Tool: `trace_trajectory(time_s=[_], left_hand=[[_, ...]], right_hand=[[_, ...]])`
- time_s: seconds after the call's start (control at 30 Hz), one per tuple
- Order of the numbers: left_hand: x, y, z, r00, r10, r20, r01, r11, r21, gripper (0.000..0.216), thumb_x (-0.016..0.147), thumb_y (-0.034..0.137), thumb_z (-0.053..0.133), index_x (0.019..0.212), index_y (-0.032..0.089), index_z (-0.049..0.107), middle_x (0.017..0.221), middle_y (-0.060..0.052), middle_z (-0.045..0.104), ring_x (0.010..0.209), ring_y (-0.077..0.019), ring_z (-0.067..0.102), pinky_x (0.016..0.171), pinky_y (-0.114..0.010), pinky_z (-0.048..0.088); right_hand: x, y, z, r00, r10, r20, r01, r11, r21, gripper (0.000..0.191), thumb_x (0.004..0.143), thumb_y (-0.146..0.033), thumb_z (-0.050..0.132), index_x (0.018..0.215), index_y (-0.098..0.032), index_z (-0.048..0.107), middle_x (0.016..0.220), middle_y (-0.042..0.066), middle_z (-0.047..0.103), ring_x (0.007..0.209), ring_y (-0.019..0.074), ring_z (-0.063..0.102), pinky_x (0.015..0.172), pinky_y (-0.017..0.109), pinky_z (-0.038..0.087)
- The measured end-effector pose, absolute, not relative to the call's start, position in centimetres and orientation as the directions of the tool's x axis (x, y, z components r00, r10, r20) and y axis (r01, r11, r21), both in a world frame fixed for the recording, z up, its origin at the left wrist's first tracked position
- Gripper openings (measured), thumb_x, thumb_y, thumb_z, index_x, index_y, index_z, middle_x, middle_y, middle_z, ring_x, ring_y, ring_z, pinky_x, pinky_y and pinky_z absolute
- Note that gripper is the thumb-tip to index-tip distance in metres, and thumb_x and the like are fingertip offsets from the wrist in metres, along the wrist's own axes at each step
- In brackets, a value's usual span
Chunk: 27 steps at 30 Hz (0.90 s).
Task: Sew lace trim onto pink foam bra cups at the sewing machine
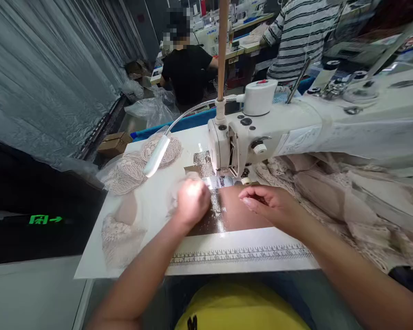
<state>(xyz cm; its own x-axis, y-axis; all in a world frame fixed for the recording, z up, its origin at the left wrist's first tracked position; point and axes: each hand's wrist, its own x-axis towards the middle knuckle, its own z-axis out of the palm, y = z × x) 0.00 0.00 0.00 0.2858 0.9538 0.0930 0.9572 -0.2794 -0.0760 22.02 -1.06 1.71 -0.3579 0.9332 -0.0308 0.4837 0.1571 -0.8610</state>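
Note:
My left hand (193,198) is a fist just left of the sewing machine's needle area, closed on a piece of pale sheer fabric (174,197) that is blurred and partly hidden behind it. My right hand (271,204) hovers over the brown plate (241,215) in front of the sewing machine (261,133). Its fingers are loosely curled, with a gap to the thumb, and nothing shows between them. Beige lace bra cups (127,174) lie on the table to the left, and another lace piece (122,233) rests nearer the front edge.
A heap of beige lace garments (323,192) covers the table's right side. A lamp on a bendy neck (157,156) reaches over the left side. A printed ruler (241,255) runs along the front edge. Two people work beyond, one in a black shirt (186,68), one in stripes (299,36).

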Motion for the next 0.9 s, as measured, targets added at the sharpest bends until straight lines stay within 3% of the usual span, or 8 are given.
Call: trace_trajectory(time_s=[0.13, 0.23, 0.37, 0.47, 0.6, 0.9], left_hand=[[4.4, -0.9, -2.1, 0.338, 0.939, 0.065, 0.94, -0.334, -0.07, 0.023, 0.09, 0.02, 0.046, 0.078, 0.012, 0.064, 0.073, -0.011, 0.065, 0.078, -0.0265, 0.059, 0.061, -0.035, 0.043], [4.8, -1.8, -2.0, 0.371, 0.925, 0.078, 0.929, -0.371, -0.021, 0.024, 0.09, 0.026, 0.046, 0.082, 0.012, 0.064, 0.077, -0.013, 0.064, 0.081, -0.0291, 0.058, 0.064, -0.038, 0.045], [2.2, -1.7, -0.7, 0.428, 0.899, 0.087, 0.862, -0.435, 0.261, 0.025, 0.091, 0.022, 0.045, 0.077, 0.013, 0.063, 0.076, -0.01, 0.062, 0.077, -0.0224, 0.059, 0.066, -0.034, 0.05], [0.1, -0.9, -0.7, 0.497, 0.857, 0.135, 0.755, -0.504, 0.419, 0.024, 0.093, 0.022, 0.044, 0.086, 0.014, 0.065, 0.092, -0.009, 0.066, 0.081, -0.0168, 0.061, 0.072, -0.03, 0.052], [-0.7, 0.0, -2.3, 0.547, 0.794, 0.265, 0.695, -0.607, 0.385, 0.026, 0.094, 0.024, 0.044, 0.106, 0.015, 0.065, 0.115, -0.011, 0.066, 0.099, -0.0219, 0.06, 0.085, -0.039, 0.052], [-0.3, 2.0, -3.8, 0.603, 0.729, 0.325, 0.684, -0.682, 0.259, 0.028, 0.094, 0.021, 0.044, 0.111, 0.013, 0.065, 0.119, -0.009, 0.065, 0.094, -0.0227, 0.057, 0.08, -0.039, 0.053]], right_hand=[[20.7, 0.6, 1.9, -0.458, 0.888, -0.043, 0.618, 0.283, -0.733, 0.025, 0.085, -0.024, 0.045, 0.09, -0.022, 0.07, 0.074, 0.0, 0.068, 0.066, 0.0161, 0.058, 0.061, 0.026, 0.039], [19.6, 0.9, 0.2, -0.522, 0.852, 0.042, 0.661, 0.435, -0.611, 0.03, 0.085, -0.013, 0.042, 0.096, -0.021, 0.069, 0.09, 0.003, 0.069, 0.078, 0.0166, 0.059, 0.067, 0.026, 0.04], [18.7, 0.6, -2.8, -0.591, 0.799, 0.111, 0.733, 0.589, -0.34, 0.027, 0.083, -0.006, 0.043, 0.09, -0.017, 0.067, 0.089, 0.006, 0.063, 0.076, 0.017, 0.055, 0.064, 0.027, 0.038], [18.6, 0.4, -3.7, -0.622, 0.765, 0.165, 0.745, 0.644, -0.174, 0.029, 0.081, -0.001, 0.045, 0.092, -0.017, 0.067, 0.088, 0.006, 0.062, 0.079, 0.0179, 0.053, 0.063, 0.028, 0.037], [18.5, 0.1, -3.8, -0.609, 0.76, 0.227, 0.769, 0.636, -0.065, 0.028, 0.084, -0.002, 0.045, 0.094, -0.016, 0.067, 0.087, 0.007, 0.062, 0.077, 0.0178, 0.053, 0.064, 0.029, 0.037], [18.0, 0.6, -3.5, -0.532, 0.818, 0.217, 0.832, 0.553, -0.045, 0.027, 0.085, -0.005, 0.046, 0.097, -0.017, 0.067, 0.082, 0.006, 0.064, 0.063, 0.0155, 0.049, 0.054, 0.03, 0.029]])
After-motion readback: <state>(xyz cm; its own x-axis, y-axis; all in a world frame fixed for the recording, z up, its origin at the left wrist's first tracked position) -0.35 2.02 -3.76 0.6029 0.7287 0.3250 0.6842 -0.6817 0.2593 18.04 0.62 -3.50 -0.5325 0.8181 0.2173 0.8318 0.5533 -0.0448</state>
